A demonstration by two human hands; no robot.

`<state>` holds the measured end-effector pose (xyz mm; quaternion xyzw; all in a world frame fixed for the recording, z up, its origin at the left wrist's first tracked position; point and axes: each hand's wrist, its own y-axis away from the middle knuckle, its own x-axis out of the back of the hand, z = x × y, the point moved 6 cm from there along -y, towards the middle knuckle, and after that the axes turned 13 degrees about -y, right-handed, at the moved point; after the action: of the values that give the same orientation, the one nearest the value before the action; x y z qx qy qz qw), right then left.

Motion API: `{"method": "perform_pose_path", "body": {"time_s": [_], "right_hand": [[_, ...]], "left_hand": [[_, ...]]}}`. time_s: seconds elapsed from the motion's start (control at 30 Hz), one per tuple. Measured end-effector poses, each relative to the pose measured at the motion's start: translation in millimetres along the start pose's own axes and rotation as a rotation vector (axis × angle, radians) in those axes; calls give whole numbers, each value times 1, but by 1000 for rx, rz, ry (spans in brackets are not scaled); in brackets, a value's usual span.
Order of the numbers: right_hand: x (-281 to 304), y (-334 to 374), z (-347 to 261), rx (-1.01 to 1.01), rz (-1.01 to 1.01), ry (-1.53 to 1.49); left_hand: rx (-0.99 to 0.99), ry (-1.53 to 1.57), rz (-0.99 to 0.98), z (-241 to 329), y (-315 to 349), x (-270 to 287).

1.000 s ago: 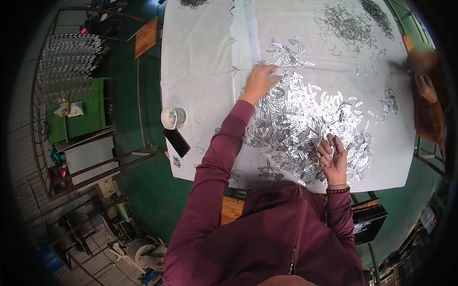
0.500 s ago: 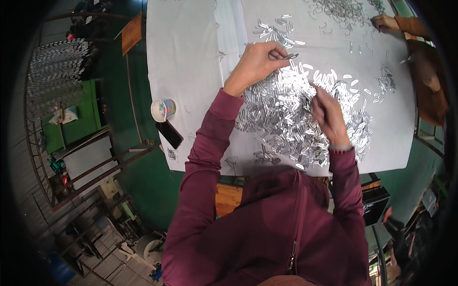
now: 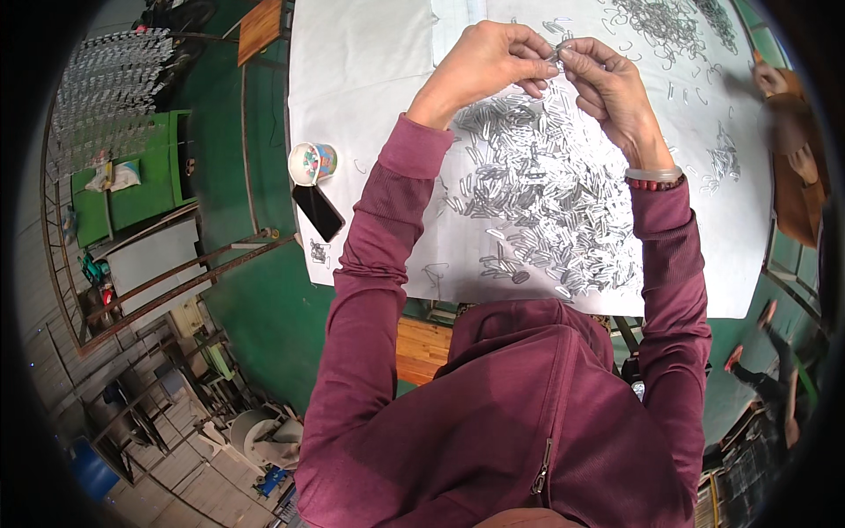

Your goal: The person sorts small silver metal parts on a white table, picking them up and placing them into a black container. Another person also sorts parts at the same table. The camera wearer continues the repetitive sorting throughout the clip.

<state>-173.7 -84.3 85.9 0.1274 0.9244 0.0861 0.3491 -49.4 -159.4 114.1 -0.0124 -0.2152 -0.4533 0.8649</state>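
Observation:
Over the far side of a heap of small, shiny oval metal links [image 3: 554, 198], my two hands meet fingertip to fingertip. My left hand [image 3: 497, 66] is closed in a pinch on a small metal link [image 3: 556, 56]. From the other side my right hand [image 3: 609, 88] also pinches at this piece, thumb and forefinger together, the other fingers curled. The fingertips cover most of the piece, so its exact form is hard to make out. The heap spreads on the pale table cover [image 3: 370, 97] between my forearms.
Left on the table are a printed white tub [image 3: 314, 165] and a black phone [image 3: 319, 213]. Bent wire hooks [image 3: 660, 28] lie at the far right, a smaller metal cluster [image 3: 724, 160] nearer. At the right edge is another person's hand [image 3: 771, 79].
My right hand has left the heap and come up to meet my left hand at the pinched link. The table sits slightly differently in view. The other person's hand has drawn back from the hooks.

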Motion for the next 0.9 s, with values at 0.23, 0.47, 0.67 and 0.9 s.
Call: {"method": "perform_pose_path", "body": {"time_s": [0.23, 0.47, 0.67, 0.9], "right_hand": [[-16, -6, 4, 24, -85, 39], [2, -12, 24, 115, 46, 312], [-5, -11, 12, 259, 113, 686], [-36, -7, -12, 519, -115, 852]], "left_hand": [[-19, 231, 35, -6, 16, 16], [-2, 244, 321, -43, 14, -5], [-126, -168, 494, -24, 16, 5], [-16, 42, 172, -16, 16, 29]]}}
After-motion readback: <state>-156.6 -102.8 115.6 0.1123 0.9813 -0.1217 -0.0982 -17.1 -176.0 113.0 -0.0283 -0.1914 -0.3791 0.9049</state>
